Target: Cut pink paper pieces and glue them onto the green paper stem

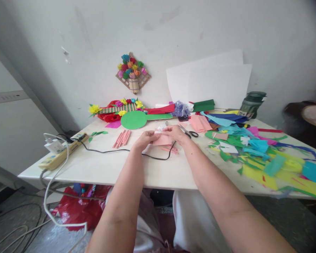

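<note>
Over the middle of the table, a small sheet of pink paper (163,141) is stretched between my two hands. My left hand (146,138) pinches its left upper edge. Fingers closed, my right hand (176,133) holds the upper right part. A narrow white strip (158,132) shows along the paper's top edge; what it is I cannot make out. Below the sheet lie several pink strips or rolls (171,149), partly covered. Rolled pink paper sticks (121,138) rest left of my left hand. Black-handled scissors (191,134) lie just right of my right hand.
A black cord (116,151) runs from the power strip (55,160) towards my hands. Colourful paper scraps (263,151) cover the right side. Behind stand a green paddle-shaped board (133,120), stacked pink paper (200,123) and a dark green bottle (252,104).
</note>
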A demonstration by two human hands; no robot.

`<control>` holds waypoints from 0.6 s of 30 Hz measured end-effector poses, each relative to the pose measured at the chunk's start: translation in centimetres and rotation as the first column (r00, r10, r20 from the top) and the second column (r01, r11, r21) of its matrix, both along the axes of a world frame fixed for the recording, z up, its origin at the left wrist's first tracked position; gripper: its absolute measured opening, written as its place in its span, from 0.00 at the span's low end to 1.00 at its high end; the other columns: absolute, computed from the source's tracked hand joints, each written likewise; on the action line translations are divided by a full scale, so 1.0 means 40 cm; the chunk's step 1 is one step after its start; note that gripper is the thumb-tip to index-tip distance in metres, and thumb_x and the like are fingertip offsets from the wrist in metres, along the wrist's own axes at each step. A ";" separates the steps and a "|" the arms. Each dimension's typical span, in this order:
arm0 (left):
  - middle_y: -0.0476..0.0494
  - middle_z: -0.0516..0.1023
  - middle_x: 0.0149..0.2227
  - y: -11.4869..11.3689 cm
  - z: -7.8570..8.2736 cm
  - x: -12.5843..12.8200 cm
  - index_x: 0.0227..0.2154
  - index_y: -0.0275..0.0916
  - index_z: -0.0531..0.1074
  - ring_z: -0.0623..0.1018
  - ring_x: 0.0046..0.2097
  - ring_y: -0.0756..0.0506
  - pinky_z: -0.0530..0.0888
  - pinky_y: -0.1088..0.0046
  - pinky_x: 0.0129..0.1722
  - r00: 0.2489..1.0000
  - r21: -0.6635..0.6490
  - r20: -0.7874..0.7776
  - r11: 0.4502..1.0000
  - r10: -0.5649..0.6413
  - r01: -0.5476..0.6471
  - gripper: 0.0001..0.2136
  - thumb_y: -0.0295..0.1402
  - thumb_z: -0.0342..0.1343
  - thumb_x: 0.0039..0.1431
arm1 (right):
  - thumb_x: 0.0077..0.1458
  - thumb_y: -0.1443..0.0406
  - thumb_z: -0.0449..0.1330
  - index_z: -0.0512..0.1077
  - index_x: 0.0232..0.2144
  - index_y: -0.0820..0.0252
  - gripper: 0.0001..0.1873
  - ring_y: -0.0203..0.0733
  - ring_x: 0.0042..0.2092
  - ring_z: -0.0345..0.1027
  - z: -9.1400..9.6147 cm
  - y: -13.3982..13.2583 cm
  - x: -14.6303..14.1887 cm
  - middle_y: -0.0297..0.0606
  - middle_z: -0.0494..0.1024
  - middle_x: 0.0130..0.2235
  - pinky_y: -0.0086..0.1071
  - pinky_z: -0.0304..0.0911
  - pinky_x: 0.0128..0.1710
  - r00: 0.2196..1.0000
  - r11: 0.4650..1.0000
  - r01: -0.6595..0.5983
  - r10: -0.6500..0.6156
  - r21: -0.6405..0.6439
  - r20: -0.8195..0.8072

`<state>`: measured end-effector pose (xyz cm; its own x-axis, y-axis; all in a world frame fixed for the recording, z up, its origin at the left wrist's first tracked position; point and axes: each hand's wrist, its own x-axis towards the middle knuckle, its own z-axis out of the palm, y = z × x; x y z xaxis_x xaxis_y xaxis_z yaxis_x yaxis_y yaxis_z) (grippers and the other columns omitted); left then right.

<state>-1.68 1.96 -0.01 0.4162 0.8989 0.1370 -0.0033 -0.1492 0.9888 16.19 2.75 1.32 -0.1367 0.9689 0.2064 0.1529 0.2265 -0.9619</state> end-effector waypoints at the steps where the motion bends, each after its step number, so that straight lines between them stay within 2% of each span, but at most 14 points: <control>1: 0.47 0.72 0.22 -0.001 0.001 0.000 0.28 0.33 0.75 0.66 0.22 0.54 0.58 0.78 0.21 1.000 0.003 -0.002 1.000 0.000 0.000 0.15 0.41 0.64 0.42 | 0.30 0.58 0.68 0.72 0.21 0.63 0.16 0.34 0.27 0.62 0.001 -0.001 0.000 0.31 0.71 0.22 0.30 0.58 0.31 1.000 1.000 -0.001 0.001 -0.001 0.002; 8: 0.45 0.73 0.23 -0.002 0.005 0.000 0.28 0.33 0.76 0.68 0.23 0.52 0.61 0.78 0.22 0.999 -0.031 0.042 0.999 -0.021 0.022 0.14 0.39 0.65 0.40 | 0.29 0.58 0.67 0.72 0.21 0.62 0.16 0.34 0.27 0.62 0.006 -0.006 0.000 0.30 0.71 0.22 0.30 0.57 0.31 1.000 1.000 -0.006 0.006 0.000 0.009; 12: 0.44 0.73 0.23 0.000 0.004 0.000 0.28 0.33 0.76 0.69 0.23 0.52 0.62 0.77 0.23 0.998 -0.052 0.066 0.999 0.010 -0.007 0.15 0.40 0.64 0.40 | 0.31 0.59 0.66 0.72 0.20 0.62 0.13 0.35 0.29 0.63 0.007 -0.007 -0.002 0.31 0.71 0.22 0.31 0.58 0.32 1.000 1.000 -0.007 0.007 0.016 0.021; 18: 0.46 0.70 0.22 0.013 -0.012 -0.003 0.26 0.33 0.76 0.66 0.22 0.53 0.59 0.77 0.21 0.998 0.028 0.041 0.999 0.046 -0.047 0.16 0.44 0.62 0.44 | 0.33 0.62 0.64 0.71 0.20 0.62 0.10 0.37 0.30 0.65 0.007 -0.010 -0.007 0.31 0.71 0.23 0.31 0.58 0.33 1.000 0.999 -0.026 0.026 0.024 0.015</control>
<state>-1.82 2.48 -0.48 0.3679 0.9126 0.1786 -0.0355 -0.1782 0.9834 15.92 2.34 1.59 -0.1652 0.9597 0.2273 0.1608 0.2536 -0.9539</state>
